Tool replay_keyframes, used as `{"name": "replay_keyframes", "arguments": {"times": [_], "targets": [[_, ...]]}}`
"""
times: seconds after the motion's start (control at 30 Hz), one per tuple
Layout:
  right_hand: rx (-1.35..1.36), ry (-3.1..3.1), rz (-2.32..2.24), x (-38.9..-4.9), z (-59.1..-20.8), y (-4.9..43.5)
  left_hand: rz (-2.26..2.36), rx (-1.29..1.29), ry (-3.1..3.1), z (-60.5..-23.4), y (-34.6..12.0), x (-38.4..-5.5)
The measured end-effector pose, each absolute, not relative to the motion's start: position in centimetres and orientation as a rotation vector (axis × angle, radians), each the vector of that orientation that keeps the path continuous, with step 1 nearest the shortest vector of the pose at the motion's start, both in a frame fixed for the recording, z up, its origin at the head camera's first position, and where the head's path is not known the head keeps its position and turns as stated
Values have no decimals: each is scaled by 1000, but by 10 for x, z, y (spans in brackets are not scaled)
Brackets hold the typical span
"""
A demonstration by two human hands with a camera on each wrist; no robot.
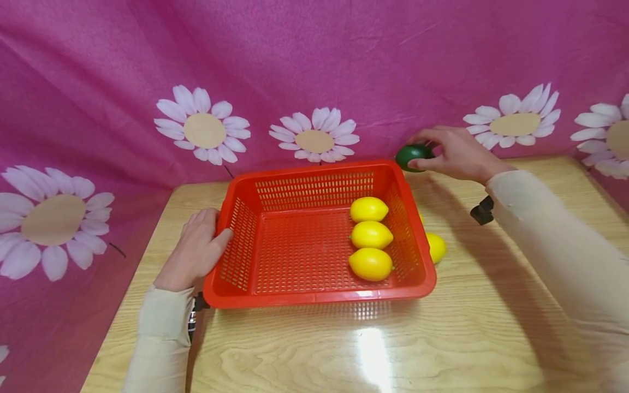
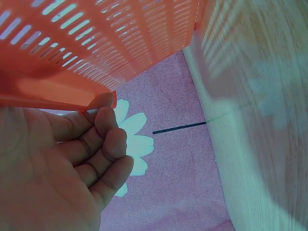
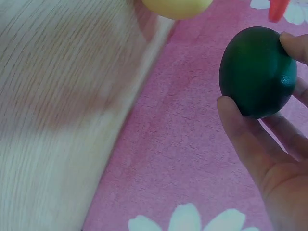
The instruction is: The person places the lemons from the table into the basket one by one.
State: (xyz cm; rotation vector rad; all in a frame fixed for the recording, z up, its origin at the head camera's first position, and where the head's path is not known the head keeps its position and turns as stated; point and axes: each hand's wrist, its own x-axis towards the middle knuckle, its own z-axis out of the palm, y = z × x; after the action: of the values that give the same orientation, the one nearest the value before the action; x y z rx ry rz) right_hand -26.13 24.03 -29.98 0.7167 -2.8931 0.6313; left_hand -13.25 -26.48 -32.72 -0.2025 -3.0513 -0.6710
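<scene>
A red perforated plastic basket [image 1: 319, 298] stands on the table with three yellow lemons [image 1: 371, 236] in a row along its right side. My left hand [image 1: 194, 254] grips the basket's left rim, thumb over the top; in the left wrist view its fingers [image 2: 115, 144] curl under the rim's outer edge. Beyond the basket's back right corner, my right hand [image 1: 457, 153] pinches a smooth dark green avocado [image 1: 409, 156] between thumb and fingers. The right wrist view shows the avocado [image 3: 257, 72] held up, apart from the table.
Outside the basket's right wall lies another lemon [image 1: 436, 247], with a sliver of yellow visible just behind it. The wood-grain table [image 1: 285, 349] ends at a pink cloth backdrop [image 1: 314, 65] printed with white daisies.
</scene>
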Motion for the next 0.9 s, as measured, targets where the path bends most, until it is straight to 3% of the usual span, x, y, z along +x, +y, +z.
{"name": "replay_keyframes", "arguments": {"times": [0.9], "targets": [[661, -2833, 1006, -223, -275, 217, -669, -219, -3035, -327, -265, -132]]}}
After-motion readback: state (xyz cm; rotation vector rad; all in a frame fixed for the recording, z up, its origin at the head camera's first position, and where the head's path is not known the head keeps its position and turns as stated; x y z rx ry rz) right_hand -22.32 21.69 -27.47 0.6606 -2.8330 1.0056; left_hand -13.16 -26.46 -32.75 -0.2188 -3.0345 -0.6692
